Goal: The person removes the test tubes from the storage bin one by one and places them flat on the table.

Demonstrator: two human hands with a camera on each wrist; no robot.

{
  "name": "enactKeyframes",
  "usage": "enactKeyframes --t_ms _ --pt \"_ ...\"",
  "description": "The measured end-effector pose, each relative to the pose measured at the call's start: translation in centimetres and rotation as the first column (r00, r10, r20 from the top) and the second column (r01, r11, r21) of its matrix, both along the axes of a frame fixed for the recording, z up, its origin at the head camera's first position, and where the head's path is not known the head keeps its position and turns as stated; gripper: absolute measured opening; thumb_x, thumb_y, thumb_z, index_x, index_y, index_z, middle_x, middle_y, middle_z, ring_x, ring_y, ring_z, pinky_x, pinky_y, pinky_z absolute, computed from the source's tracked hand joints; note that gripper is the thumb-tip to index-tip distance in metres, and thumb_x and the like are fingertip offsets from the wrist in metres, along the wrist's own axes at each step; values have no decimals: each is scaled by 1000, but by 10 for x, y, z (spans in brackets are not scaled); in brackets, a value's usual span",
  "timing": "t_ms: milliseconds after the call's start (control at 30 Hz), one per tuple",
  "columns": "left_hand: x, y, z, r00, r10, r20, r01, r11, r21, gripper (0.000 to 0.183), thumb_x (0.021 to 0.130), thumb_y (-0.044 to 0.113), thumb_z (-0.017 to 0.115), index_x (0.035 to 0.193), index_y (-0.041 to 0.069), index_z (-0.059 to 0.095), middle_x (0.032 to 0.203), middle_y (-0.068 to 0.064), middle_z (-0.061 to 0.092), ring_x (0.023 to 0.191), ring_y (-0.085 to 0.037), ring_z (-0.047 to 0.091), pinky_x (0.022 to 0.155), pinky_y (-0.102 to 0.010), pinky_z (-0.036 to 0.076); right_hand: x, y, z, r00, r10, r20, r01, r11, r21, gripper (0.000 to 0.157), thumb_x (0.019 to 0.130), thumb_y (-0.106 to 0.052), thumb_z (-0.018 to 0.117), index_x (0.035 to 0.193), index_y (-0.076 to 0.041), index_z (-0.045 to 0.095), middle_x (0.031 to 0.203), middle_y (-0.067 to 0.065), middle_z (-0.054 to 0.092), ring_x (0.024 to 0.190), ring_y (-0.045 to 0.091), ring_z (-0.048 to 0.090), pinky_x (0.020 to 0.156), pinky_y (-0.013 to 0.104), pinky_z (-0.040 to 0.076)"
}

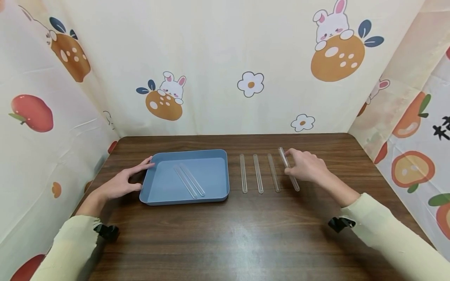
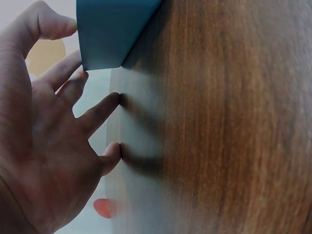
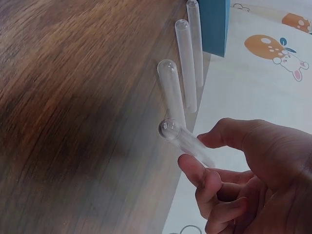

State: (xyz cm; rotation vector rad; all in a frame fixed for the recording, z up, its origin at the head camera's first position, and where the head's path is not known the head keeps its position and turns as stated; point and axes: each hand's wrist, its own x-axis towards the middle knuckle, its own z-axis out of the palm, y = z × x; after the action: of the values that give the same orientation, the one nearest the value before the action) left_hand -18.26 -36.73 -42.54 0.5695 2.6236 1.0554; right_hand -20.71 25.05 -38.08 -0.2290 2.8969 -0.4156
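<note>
My right hand pinches a clear glass test tube between thumb and fingers, its rounded end toward me. In the right wrist view this tube slants away from the others, its far end partly behind the fingers. Left of it, three more test tubes lie in a row on the table. My left hand rests at the left side of a blue tray, fingers spread and thumb against the wall. Two test tubes lie slanted inside the tray. Fingertips touch the tabletop beside it.
The dark wooden table carries everything. A printed curtain with rabbits and fruit stands behind its far edge and along both sides. A black strap device sits at the right sleeve and another at the left.
</note>
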Motion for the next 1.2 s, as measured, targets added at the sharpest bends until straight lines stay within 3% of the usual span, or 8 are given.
enactKeyframes --t_ms 300,533,767,967,1200 --pt "0 -1 0 1000 -7 -7 7 1000 -4 76 98 14 72 170 7 49 189 -21 21 168 -64 24 119 -91 25 -4 4 -3 999 -15 32 15 1000 -4 67 96 -31 73 156 -6 58 101 17 75 89 38 65 67 52 52" --pt "-1 -1 0 1000 -9 -5 9 1000 -5 76 98 14 71 170 7 48 189 -20 21 168 -65 23 119 -92 25 -9 6 -10 998 -33 61 33 999 4 66 98 -34 76 154 -5 59 132 29 76 111 53 73 80 67 58" --pt "-1 -1 0 1000 -15 -13 15 1000 -3 75 98 13 72 170 6 49 189 -21 21 168 -64 24 120 -90 25 -14 8 -16 996 -38 85 39 999 -8 65 98 -33 77 153 -3 60 95 12 75 104 43 72 85 68 58" --pt "-1 0 0 1000 -11 -2 11 1000 7 76 98 13 71 170 6 48 189 -20 20 168 -65 22 120 -93 23 -15 8 -19 994 -35 100 37 999 -19 64 99 -33 76 154 -4 60 80 -4 83 103 39 79 93 74 57" --pt "-1 -1 -1 1000 -4 2 4 1000 9 77 97 14 71 170 6 48 189 -21 19 169 -65 22 119 -94 21 -16 6 -21 991 -18 129 21 1000 -19 63 103 -32 75 156 -1 59 78 -4 84 93 30 82 90 71 58"
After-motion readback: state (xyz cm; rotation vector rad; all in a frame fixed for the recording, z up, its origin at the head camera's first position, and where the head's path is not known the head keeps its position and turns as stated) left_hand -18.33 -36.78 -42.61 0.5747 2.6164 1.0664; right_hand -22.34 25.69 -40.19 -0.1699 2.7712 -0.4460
